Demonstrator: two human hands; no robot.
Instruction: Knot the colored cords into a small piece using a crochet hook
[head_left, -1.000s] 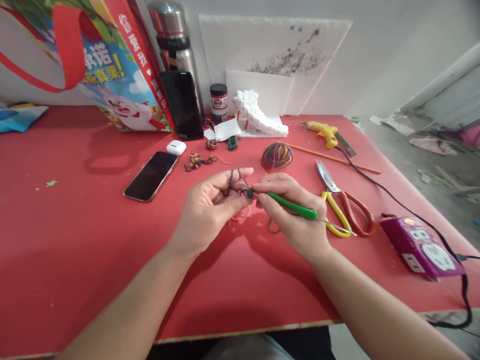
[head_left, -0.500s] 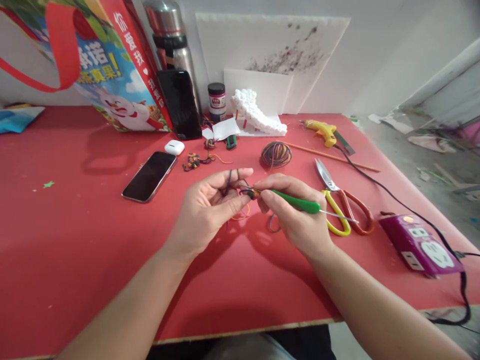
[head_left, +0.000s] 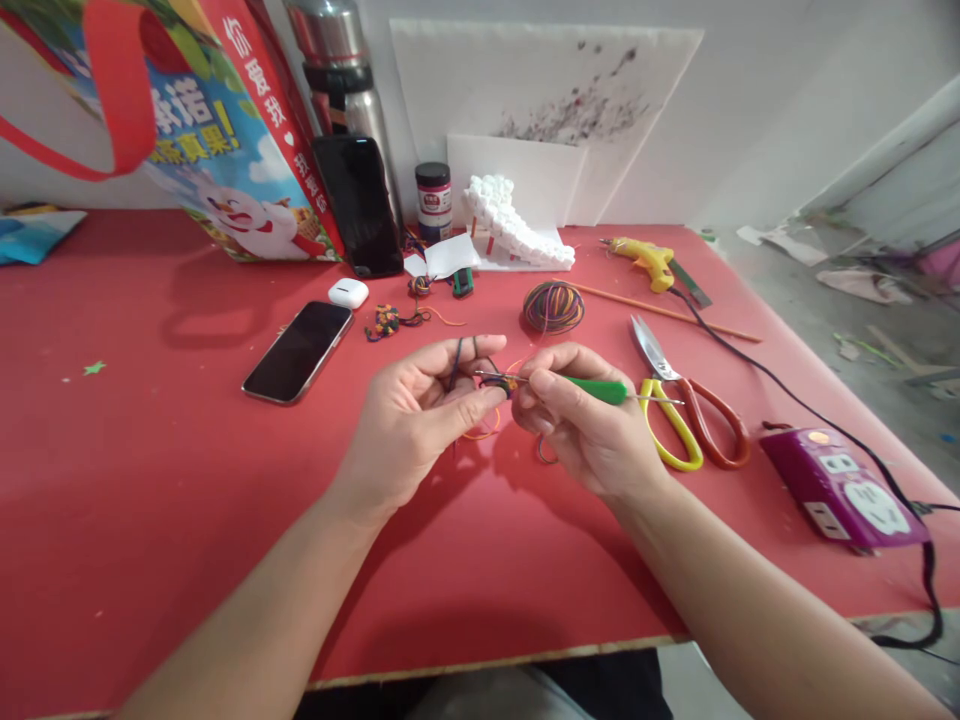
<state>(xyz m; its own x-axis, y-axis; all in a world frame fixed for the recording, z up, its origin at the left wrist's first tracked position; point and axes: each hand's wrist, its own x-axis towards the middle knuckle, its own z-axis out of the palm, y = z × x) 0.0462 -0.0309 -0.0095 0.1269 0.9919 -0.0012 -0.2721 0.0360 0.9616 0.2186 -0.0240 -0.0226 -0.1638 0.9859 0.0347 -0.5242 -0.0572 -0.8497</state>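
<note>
My left hand (head_left: 420, 415) pinches a small piece of multicoloured crochet work (head_left: 496, 386) between thumb and fingers, with dark yarn (head_left: 456, 362) looped over its raised index finger. In my right hand (head_left: 589, 415) is a crochet hook (head_left: 600, 390) with a green handle, closed in the fingers. Its thin metal tip lies at the crochet work, pointing left; the rear metal end sticks out to the right. Loose yarn hangs below both hands. Beyond them lies a ball of variegated yarn (head_left: 553, 307). How the hook sits in the stitches is too small to tell.
Scissors (head_left: 664, 385) lie right of my right hand, near a purple power strip (head_left: 844, 490) and a yellow glue gun (head_left: 645, 260) with its cable. To the left are a phone (head_left: 298, 352), an earbud case (head_left: 349, 293) and a finished-looking crochet piece (head_left: 386, 320). A thermos (head_left: 367, 115) stands behind.
The right hand has turned slightly, and the hook's handle now lies more level. More of the hook's metal tip shows beside the crochet work. The left hand is nearly unmoved.
</note>
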